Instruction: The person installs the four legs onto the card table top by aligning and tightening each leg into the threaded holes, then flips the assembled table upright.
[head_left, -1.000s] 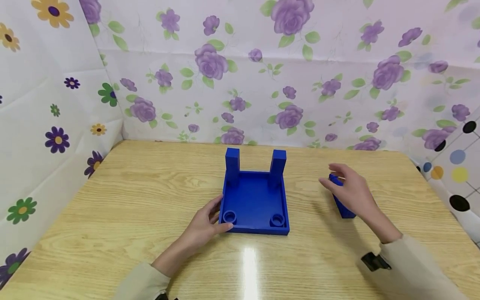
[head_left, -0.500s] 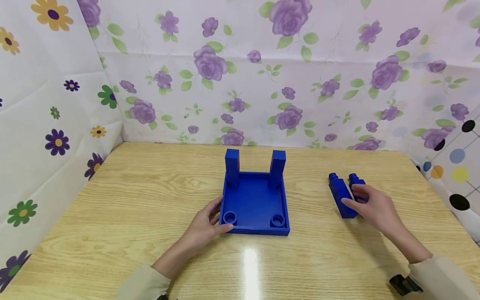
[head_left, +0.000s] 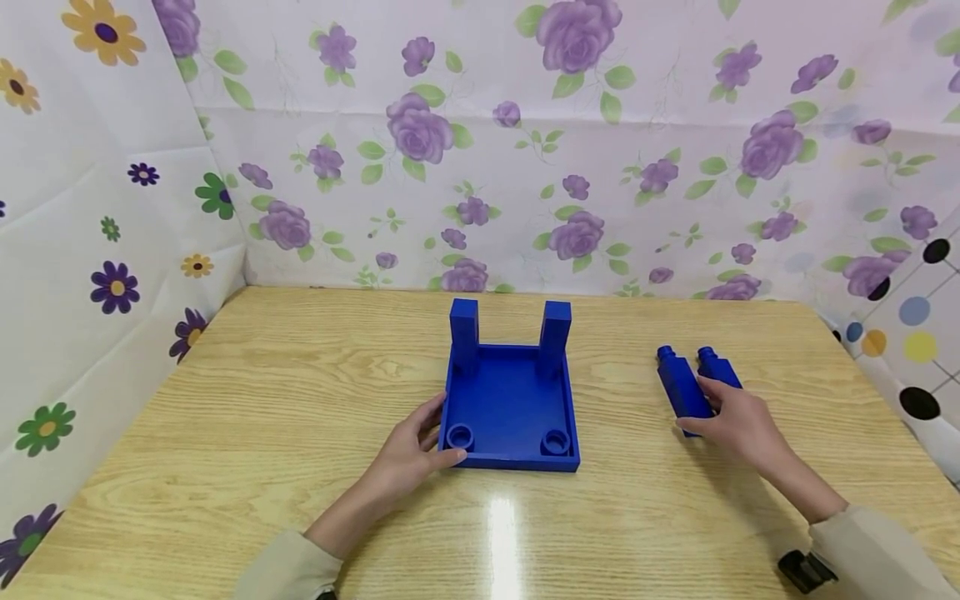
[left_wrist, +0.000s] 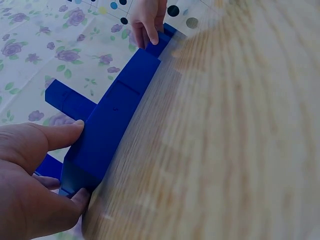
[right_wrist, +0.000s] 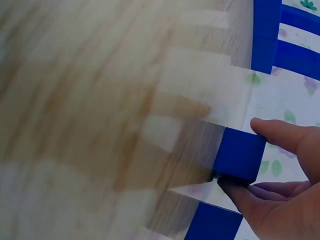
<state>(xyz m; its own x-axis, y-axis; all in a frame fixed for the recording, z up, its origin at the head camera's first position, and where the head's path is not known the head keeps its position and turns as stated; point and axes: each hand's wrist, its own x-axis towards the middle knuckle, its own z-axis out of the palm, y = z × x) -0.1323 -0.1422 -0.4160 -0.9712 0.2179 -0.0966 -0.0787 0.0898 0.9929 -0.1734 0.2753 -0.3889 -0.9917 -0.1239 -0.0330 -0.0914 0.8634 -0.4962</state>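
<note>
A blue square base [head_left: 510, 400] with a raised rim lies on the table. Two square posts [head_left: 465, 329] stand up from its back corners, and two round threaded sockets [head_left: 555, 442] sit at its front corners. My left hand [head_left: 401, 454] holds the front left corner, thumb on the front rim and fingers along the left side. At the right, my right hand [head_left: 742, 421] grips the near end of a loose blue post [head_left: 682, 387] with a threaded neck, thumb and fingertips on opposite sides [right_wrist: 240, 155]. A matching second post [head_left: 716, 367] lies just right of it, partly hidden by the hand.
The wooden table [head_left: 300, 375] backs onto a wall covered in purple-flowered cloth [head_left: 480, 167]. Flowered cloth [head_left: 112, 208] also closes off the left side, and a dotted cloth [head_left: 915, 350] the right.
My right hand first shifted right, off the nearer loose post, then came back slightly left and took hold of its near end. My left hand stays on the base.
</note>
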